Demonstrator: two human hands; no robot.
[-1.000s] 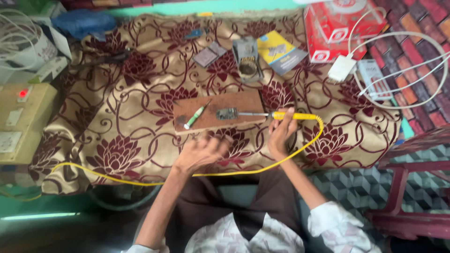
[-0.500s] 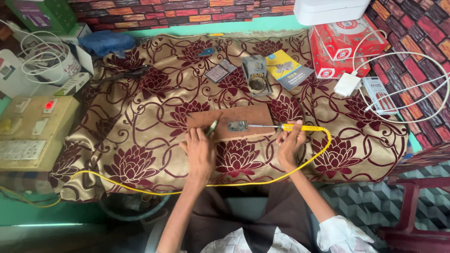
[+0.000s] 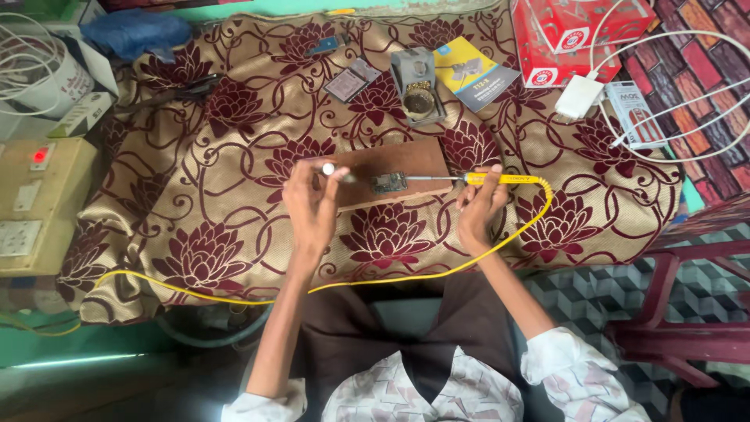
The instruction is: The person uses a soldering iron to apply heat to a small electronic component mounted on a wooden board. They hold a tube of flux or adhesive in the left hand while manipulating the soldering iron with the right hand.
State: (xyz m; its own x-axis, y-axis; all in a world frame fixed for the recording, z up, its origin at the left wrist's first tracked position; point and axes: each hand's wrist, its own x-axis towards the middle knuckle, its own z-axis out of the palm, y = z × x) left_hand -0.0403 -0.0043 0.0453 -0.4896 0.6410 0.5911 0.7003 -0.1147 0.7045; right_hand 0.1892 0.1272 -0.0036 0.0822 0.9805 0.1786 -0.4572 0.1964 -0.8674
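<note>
A brown wooden board (image 3: 398, 160) lies on the flowered cloth (image 3: 234, 203), with a small circuit board (image 3: 388, 183) on its front edge. My right hand (image 3: 478, 207) grips the yellow handle of a soldering iron (image 3: 500, 179), whose metal tip points left at the circuit board. My left hand (image 3: 311, 202) holds a thin pen-like tool with a white end (image 3: 329, 169) over the board's left end. The iron's yellow cord (image 3: 437, 273) loops down past my lap and off to the left.
Behind the board stand a metal soldering stand (image 3: 419, 95), a yellow-blue packet (image 3: 475, 74) and small cards (image 3: 351, 80). Red boxes (image 3: 578, 35), a white charger (image 3: 580, 96) with white cables are at right. A beige switch box (image 3: 35, 203) is at left. A red chair (image 3: 687, 312) stands beside.
My left hand has lifted from the cloth, picked up the pen-like tool from the board and raised it. My right hand stays on the soldering iron handle. The view has come closer.
</note>
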